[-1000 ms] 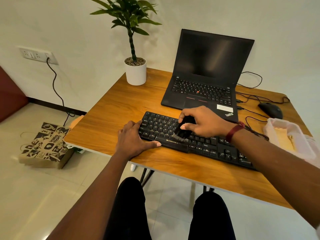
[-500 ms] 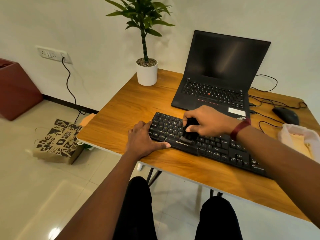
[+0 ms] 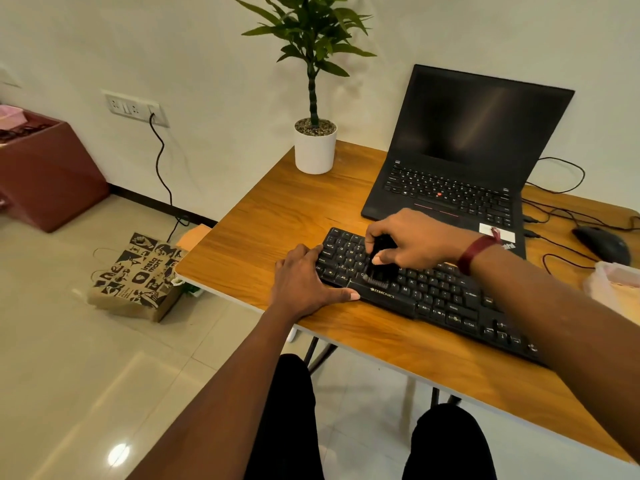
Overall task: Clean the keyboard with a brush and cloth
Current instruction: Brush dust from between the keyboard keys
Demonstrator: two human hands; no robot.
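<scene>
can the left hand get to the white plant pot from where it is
Probably yes. The left hand rests at the left end of the keyboard, holding nothing, and only bare table lies between it and the white plant pot at the far edge.

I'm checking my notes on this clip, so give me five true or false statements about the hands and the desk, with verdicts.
1. The right hand grips a small black brush over the black external keyboard. True.
2. The left hand hovers clear of the wooden table. False: it rests flat at the keyboard's left end.
3. The black laptop is closed. False: its lid is open, screen dark.
4. The white pot holding a green plant stands left of the laptop. True.
5. The black mouse lies on the floor. False: it sits on the table, right of the laptop.
</scene>
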